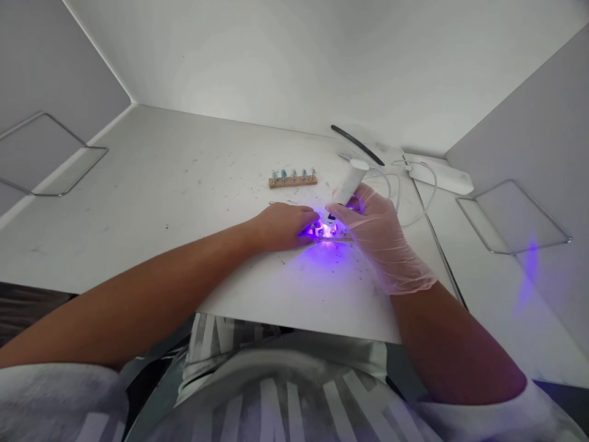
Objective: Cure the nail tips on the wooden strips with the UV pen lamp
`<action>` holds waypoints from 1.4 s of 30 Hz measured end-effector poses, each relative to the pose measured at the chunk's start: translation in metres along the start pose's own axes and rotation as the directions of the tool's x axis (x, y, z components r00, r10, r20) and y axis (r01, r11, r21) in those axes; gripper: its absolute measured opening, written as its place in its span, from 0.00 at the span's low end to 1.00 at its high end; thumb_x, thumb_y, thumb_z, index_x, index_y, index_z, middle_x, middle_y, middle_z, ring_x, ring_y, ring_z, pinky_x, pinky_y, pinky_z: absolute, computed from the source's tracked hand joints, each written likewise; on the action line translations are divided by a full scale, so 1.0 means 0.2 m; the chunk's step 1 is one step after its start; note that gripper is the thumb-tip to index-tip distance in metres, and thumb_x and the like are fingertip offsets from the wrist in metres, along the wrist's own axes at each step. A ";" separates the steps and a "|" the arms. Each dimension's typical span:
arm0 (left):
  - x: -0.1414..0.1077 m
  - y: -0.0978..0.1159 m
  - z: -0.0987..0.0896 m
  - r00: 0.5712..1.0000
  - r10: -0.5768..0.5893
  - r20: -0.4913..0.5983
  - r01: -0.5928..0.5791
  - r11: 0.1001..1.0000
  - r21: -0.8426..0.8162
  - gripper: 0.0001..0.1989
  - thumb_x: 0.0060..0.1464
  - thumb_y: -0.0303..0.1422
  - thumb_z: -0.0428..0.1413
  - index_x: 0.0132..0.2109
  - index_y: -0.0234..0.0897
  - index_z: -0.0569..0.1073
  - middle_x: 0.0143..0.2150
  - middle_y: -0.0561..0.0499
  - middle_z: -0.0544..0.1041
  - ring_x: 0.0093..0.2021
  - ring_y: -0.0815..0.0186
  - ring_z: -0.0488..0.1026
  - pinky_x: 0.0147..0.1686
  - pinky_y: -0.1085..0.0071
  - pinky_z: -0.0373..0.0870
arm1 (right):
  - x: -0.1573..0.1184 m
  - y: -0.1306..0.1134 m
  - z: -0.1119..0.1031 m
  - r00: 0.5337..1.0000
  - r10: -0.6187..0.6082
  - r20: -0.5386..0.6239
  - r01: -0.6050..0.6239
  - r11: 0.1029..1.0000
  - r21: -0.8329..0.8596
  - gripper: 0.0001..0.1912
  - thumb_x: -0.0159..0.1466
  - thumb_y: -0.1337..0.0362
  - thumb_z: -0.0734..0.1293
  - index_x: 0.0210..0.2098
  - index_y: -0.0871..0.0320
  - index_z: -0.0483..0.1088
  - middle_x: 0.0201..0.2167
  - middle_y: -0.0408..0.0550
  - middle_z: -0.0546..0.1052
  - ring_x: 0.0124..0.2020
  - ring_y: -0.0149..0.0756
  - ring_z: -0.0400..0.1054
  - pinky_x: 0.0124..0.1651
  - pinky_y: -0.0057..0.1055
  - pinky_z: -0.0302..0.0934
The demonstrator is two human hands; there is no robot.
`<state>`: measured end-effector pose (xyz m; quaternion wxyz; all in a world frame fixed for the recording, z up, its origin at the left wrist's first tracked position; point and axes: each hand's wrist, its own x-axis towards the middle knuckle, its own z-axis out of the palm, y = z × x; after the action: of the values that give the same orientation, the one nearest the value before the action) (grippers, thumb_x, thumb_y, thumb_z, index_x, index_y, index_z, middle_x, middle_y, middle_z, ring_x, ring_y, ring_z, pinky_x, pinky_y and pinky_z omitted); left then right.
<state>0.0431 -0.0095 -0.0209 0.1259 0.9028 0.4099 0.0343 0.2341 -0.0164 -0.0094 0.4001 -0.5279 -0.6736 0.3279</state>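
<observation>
My right hand (380, 236), in a thin clear pinkish glove, is closed around a white handheld UV lamp (352, 183). The lamp tilts downward and throws bright violet light onto a narrow strip (335, 239) bearing several small upright pieces; glare hides their detail. At the strip's left end my bare left hand (288, 226) rests on the table, its fingers closed about that end. Behind the hands stands a wooden strip (293, 182) with several blue-green nail tips (284, 175) on small metal posts.
A dark curved nail file (358, 145) lies near the back wall. To the right are a white power strip (442, 175) and a loose white cable (432, 196). Wire racks (513, 218) fold out from both side walls. Specks dot the white table (184, 184).
</observation>
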 end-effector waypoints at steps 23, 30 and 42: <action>0.00 0.00 0.00 1.000 0.009 -0.002 -0.009 1.000 0.011 0.16 0.59 0.45 0.49 0.42 0.38 0.73 0.38 0.50 0.76 0.30 0.69 0.69 0.26 0.73 0.55 | 0.01 0.02 0.00 1.000 0.002 0.015 -0.001 0.999 -0.043 0.14 0.56 0.56 0.70 0.41 0.54 0.75 0.28 0.42 0.76 0.28 0.34 0.68 0.33 0.37 0.65; 0.00 0.00 0.00 1.000 0.011 0.003 -0.011 1.000 0.004 0.16 0.59 0.44 0.49 0.41 0.38 0.72 0.37 0.50 0.76 0.29 0.69 0.68 0.25 0.73 0.55 | 0.00 0.01 0.00 1.000 -0.004 0.006 0.004 0.999 -0.045 0.14 0.57 0.55 0.70 0.41 0.54 0.75 0.28 0.43 0.76 0.28 0.34 0.69 0.33 0.37 0.65; 0.00 0.00 0.00 1.000 0.012 0.001 -0.012 1.000 0.003 0.15 0.59 0.44 0.49 0.41 0.38 0.72 0.36 0.51 0.75 0.29 0.69 0.67 0.25 0.72 0.54 | 0.00 0.00 0.00 1.000 0.019 0.001 -0.019 0.999 -0.027 0.13 0.56 0.56 0.70 0.39 0.54 0.75 0.27 0.42 0.76 0.28 0.35 0.70 0.34 0.37 0.65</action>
<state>0.0425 -0.0091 -0.0220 0.1244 0.9055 0.4044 0.0342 0.2342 -0.0168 -0.0102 0.3894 -0.5394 -0.6732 0.3228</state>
